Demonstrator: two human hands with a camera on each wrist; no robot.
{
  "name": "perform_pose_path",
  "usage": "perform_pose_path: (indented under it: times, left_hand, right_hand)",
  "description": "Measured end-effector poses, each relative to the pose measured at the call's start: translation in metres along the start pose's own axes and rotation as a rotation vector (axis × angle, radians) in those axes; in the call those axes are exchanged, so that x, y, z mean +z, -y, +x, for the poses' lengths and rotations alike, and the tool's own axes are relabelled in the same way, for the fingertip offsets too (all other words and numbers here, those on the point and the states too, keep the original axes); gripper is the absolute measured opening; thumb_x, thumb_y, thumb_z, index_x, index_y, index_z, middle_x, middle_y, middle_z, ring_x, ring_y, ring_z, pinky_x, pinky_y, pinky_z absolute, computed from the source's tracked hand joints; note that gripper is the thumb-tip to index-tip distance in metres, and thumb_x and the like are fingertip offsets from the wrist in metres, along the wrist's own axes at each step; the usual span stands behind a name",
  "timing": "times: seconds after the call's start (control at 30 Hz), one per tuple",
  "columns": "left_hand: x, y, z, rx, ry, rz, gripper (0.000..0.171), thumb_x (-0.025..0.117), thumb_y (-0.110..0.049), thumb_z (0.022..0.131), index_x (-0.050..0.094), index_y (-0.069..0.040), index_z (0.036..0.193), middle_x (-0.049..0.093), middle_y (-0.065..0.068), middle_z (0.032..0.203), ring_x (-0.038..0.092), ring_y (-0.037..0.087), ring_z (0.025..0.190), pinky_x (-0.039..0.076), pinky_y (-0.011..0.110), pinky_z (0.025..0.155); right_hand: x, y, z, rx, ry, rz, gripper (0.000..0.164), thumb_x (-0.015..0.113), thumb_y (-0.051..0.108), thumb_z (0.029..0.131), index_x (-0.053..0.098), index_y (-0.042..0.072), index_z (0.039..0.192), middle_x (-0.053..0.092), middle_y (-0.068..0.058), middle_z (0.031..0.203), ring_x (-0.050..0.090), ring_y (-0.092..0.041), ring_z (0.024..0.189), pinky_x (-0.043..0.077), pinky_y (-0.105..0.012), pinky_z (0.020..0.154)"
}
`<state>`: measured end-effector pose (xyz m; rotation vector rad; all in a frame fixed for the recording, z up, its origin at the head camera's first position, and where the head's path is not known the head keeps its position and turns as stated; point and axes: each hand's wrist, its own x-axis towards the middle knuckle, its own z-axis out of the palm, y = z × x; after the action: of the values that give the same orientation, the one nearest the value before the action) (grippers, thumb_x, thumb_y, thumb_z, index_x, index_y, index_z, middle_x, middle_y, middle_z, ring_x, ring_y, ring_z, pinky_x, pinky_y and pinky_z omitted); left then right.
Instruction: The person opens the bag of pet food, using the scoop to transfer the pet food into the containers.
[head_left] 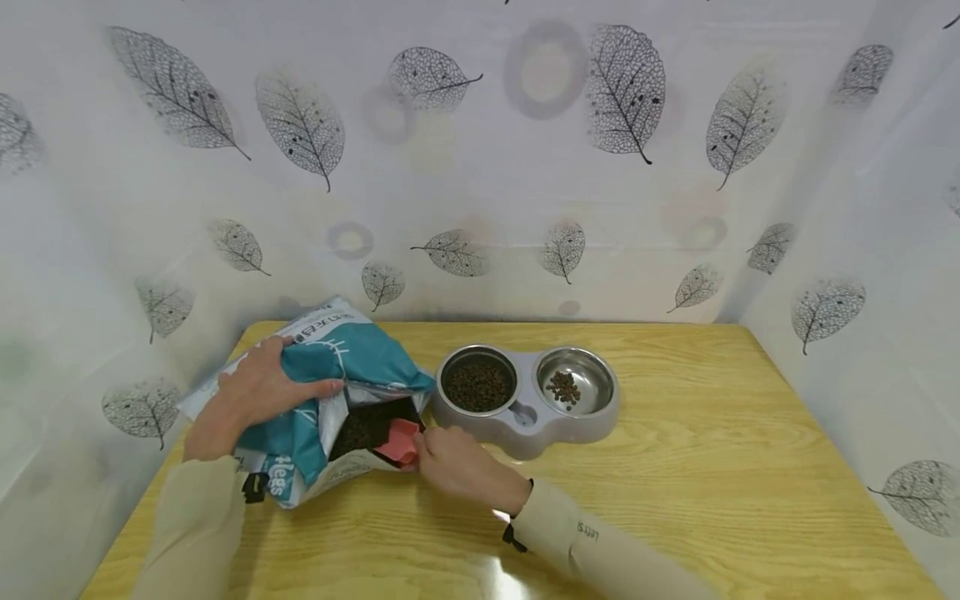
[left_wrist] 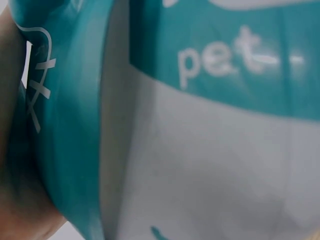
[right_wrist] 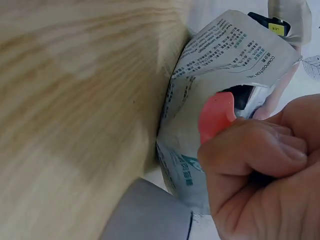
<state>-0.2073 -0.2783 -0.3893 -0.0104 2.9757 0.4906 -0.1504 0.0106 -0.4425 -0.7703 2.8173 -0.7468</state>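
Observation:
A teal and white pet food bag (head_left: 375, 354) lies on its side at the table's left, its mouth facing the front right. Dark kibble (head_left: 358, 434) shows inside. My left hand (head_left: 258, 390) grips the bag's upper side, thumb along the edge of the mouth; the bag hides much of this hand in the left wrist view. At the mouth, my right hand (head_left: 471, 472) holds a pink scoop (head_left: 400, 440) by its handle, fingers curled round it. The scoop (right_wrist: 217, 116) is partly inside the bag; whether it carries kibble cannot be seen.
Right of the bag stands a grey double-bowl feeder (head_left: 528, 435). Its left steel bowl (head_left: 459, 360) holds plenty of kibble, the right steel bowl (head_left: 597, 386) a small heap. The wooden table (head_left: 712, 467) meets a leaf-patterned curtain (head_left: 480, 167) behind and at both sides.

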Motion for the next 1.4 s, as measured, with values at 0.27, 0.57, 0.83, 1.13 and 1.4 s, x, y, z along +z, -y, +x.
perform_pose_path:
  times: [0.27, 0.57, 0.83, 1.13, 1.4]
  left_hand:
    - [-0.002, -0.001, -0.002, -0.003, 0.000, 0.001, 0.126, 0.052, -0.087, 0.064, 0.019, 0.000, 0.149, 0.029, 0.032, 0.146, 0.032, 0.051, 0.129, 0.027, 0.076, 0.085]
    - [0.001, 0.000, 0.000, -0.012, 0.004, 0.004, 0.128, 0.052, -0.088, 0.063, 0.018, 0.001, 0.149, 0.029, 0.033, 0.145, 0.032, 0.051, 0.129, 0.027, 0.076, 0.085]
    - [0.000, 0.000, -0.002, -0.012, 0.005, 0.005, 0.128, 0.052, -0.088, 0.063, 0.018, 0.002, 0.148, 0.029, 0.033, 0.145, 0.032, 0.051, 0.128, 0.028, 0.076, 0.085]
    - [0.000, -0.001, -0.001, -0.007, -0.003, 0.005, 0.126, 0.052, -0.087, 0.064, 0.019, 0.001, 0.148, 0.030, 0.033, 0.145, 0.032, 0.051, 0.128, 0.028, 0.076, 0.084]
    - [-0.001, -0.002, -0.001, 0.001, 0.000, 0.003, 0.125, 0.052, -0.086, 0.065, 0.019, 0.001, 0.149, 0.029, 0.032, 0.146, 0.031, 0.051, 0.129, 0.026, 0.077, 0.085]
  right_hand:
    - [0.003, -0.004, 0.003, 0.014, 0.029, 0.208, 0.045, 0.036, 0.029, 0.103, 0.049, 0.016, 0.062, 0.044, 0.007, 0.057, 0.044, -0.008, 0.054, 0.037, -0.022, 0.053]
    - [0.000, -0.017, -0.012, 0.015, 0.047, 0.480, 0.051, 0.034, 0.034, 0.104, 0.057, 0.002, 0.071, 0.042, 0.007, 0.059, 0.035, -0.004, 0.048, 0.031, -0.019, 0.048]
    - [-0.005, -0.026, -0.023, 0.037, 0.085, 0.624, 0.052, 0.034, 0.039, 0.103, 0.057, -0.001, 0.078, 0.043, 0.006, 0.057, 0.032, -0.004, 0.039, 0.030, -0.020, 0.038]
    - [-0.006, -0.033, -0.031, 0.053, 0.097, 0.750, 0.049, 0.033, 0.041, 0.103, 0.053, 0.004, 0.078, 0.039, 0.004, 0.053, 0.032, -0.007, 0.037, 0.028, -0.023, 0.035]
    - [-0.007, -0.037, -0.037, 0.022, 0.099, 0.892, 0.053, 0.031, 0.048, 0.101, 0.046, 0.004, 0.076, 0.036, 0.003, 0.051, 0.031, -0.008, 0.037, 0.027, -0.021, 0.035]
